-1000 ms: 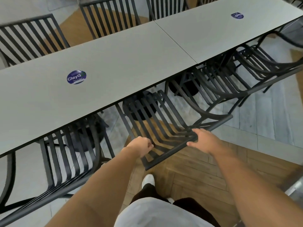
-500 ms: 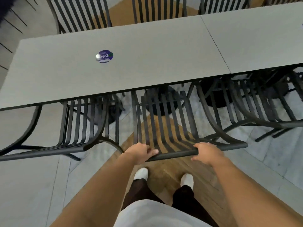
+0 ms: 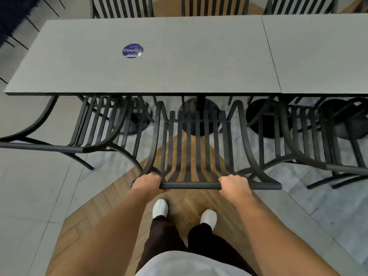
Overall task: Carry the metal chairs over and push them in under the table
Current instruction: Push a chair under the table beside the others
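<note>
Black slatted metal, the chair [image 3: 196, 148] at centre frame, gripped by its top rail [image 3: 190, 185]. Left hand [image 3: 147, 181] wrapped over the rail at its 9 o'clock end, fingers curled round the bar; right hand [image 3: 235, 183] likewise clamped toward the 3 o'clock end, knuckles up, fingers folded over the far side. Chair squared to the grey table [image 3: 151, 56], its seat front reaching toward 12 o'clock and slipping under the near edge, close to the round black pedestal base [image 3: 199, 116]. Backrest well clear of the tabletop, over the wooden herringbone floor [image 3: 111, 212], so probably only partway home. At 9 o'clock, a neighbouring chair [image 3: 95, 124] already tucked beneath the same table; at 3 o'clock, another chair [image 3: 306, 134] parked under the adjoining tabletop [image 3: 322, 52], both with backs roughly level with the gripped one, perhaps a touch nearer the table. Across the table at 12 o'clock, slatted backs of further chairs [image 3: 121, 6] lined up on the far side. Round blue sticker [image 3: 132, 50] on the tabletop at about 11 o'clock. White shoes [image 3: 160, 208] planted just behind the rail at 6 o'clock. By this reckoning, carrying finished for this chair; left to do, a short straight push toward 12 o'clock until level with its neighbours, then release. Whether more chairs wait elsewhere, impossible to tell.
</note>
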`<action>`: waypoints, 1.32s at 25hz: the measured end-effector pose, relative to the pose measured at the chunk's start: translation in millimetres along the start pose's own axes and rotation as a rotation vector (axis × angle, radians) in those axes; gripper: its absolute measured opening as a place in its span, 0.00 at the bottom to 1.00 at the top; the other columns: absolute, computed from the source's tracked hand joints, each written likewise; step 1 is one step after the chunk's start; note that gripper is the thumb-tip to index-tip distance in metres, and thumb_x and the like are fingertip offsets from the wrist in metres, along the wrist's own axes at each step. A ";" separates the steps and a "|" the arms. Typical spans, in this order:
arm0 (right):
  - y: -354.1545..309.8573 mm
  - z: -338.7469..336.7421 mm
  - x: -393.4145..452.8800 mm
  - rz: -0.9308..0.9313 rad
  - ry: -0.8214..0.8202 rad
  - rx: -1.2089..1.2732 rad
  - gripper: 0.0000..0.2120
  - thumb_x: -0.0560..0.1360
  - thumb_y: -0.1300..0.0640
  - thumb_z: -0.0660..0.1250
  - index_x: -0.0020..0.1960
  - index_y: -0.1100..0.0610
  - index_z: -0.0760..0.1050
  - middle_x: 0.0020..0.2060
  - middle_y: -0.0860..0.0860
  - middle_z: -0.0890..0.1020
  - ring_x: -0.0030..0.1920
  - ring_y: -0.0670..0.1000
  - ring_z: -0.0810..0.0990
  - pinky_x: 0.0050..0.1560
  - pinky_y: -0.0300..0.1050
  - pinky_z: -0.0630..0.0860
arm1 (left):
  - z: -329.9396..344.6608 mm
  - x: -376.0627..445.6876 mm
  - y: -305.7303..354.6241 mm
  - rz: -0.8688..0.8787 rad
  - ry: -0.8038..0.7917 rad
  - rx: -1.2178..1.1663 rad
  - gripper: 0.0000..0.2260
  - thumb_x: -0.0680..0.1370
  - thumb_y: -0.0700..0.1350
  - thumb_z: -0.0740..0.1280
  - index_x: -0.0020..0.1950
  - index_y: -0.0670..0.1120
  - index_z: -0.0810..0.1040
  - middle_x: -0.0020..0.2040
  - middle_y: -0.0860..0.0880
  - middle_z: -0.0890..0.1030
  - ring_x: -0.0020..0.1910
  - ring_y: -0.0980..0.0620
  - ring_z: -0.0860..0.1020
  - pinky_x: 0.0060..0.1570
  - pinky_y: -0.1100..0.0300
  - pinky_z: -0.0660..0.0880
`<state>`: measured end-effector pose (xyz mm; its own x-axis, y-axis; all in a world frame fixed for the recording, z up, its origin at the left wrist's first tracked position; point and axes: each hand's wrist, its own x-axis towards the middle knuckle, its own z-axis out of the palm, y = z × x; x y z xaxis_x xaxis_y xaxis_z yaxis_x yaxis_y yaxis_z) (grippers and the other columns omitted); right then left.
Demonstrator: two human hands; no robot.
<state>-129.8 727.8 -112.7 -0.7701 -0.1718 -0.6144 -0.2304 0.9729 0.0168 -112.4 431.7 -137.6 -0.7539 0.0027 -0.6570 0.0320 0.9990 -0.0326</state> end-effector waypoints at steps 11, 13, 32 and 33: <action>26.1 -6.2 19.7 -0.077 0.054 -0.010 0.09 0.82 0.51 0.62 0.59 0.49 0.78 0.51 0.50 0.83 0.53 0.55 0.82 0.48 0.49 0.73 | -16.2 21.7 15.3 0.035 -0.011 0.063 0.16 0.82 0.59 0.65 0.60 0.48 0.78 0.47 0.51 0.76 0.49 0.49 0.81 0.51 0.53 0.81; 29.9 -9.4 28.9 -0.080 0.079 -0.007 0.09 0.82 0.51 0.62 0.59 0.48 0.77 0.50 0.49 0.83 0.52 0.55 0.82 0.45 0.48 0.71 | -23.4 30.8 15.2 0.043 0.006 0.053 0.16 0.82 0.59 0.65 0.59 0.48 0.77 0.46 0.51 0.76 0.45 0.51 0.79 0.49 0.56 0.81; 42.0 -57.0 109.7 -0.067 0.168 -0.003 0.12 0.81 0.45 0.63 0.61 0.48 0.77 0.50 0.48 0.83 0.51 0.54 0.83 0.44 0.49 0.73 | -88.4 115.4 -1.5 0.060 -0.006 0.009 0.11 0.82 0.56 0.65 0.59 0.50 0.76 0.45 0.51 0.77 0.45 0.49 0.79 0.49 0.52 0.80; 42.3 -56.2 109.6 -0.065 0.177 -0.002 0.12 0.81 0.45 0.63 0.62 0.48 0.76 0.50 0.48 0.83 0.51 0.54 0.83 0.45 0.49 0.74 | -88.9 114.9 -1.4 0.070 -0.005 0.015 0.12 0.83 0.56 0.65 0.59 0.50 0.75 0.45 0.51 0.77 0.45 0.49 0.79 0.47 0.54 0.79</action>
<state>-257.4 741.4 -135.0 -0.8460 -0.2589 -0.4661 -0.2843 0.9586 -0.0163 -257.3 434.6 -146.1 -0.7462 0.0725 -0.6618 0.0947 0.9955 0.0023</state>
